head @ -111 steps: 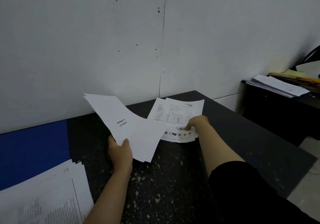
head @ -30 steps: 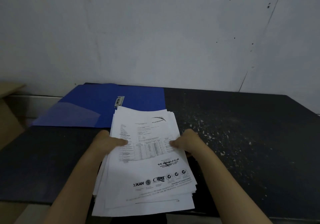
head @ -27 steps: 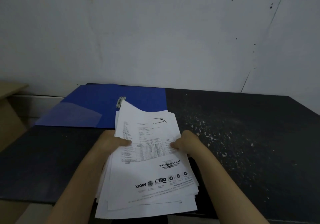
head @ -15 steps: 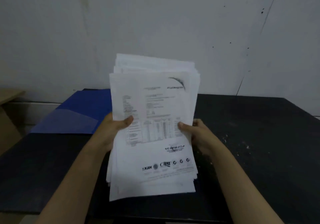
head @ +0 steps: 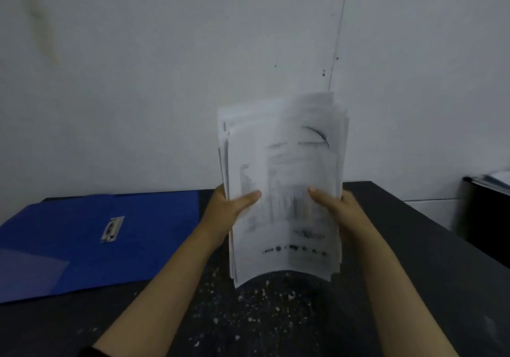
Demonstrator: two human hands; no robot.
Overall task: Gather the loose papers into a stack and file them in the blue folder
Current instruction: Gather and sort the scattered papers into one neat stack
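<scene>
A thick stack of white printed papers [head: 284, 163] stands upright above the black table [head: 276, 318], blurred by motion, its bottom edge curved just over the tabletop. My left hand [head: 231, 210] grips the stack's left edge, thumb on the front sheet. My right hand [head: 335, 207] grips its right edge the same way. The blue folder [head: 91, 240] lies open and flat on the table to the left of the stack, with a metal clip [head: 111, 229] in its middle and a clear pocket at its near left corner.
A white wall [head: 165, 67] rises right behind the table. White flecks speckle the tabletop under the stack. At the far right stands a lower black desk [head: 485, 210] with more papers on top.
Both hands picked the stack up off the folder's edge, turned it upright and carried it right, over the bare table. The folder now lies uncovered.
</scene>
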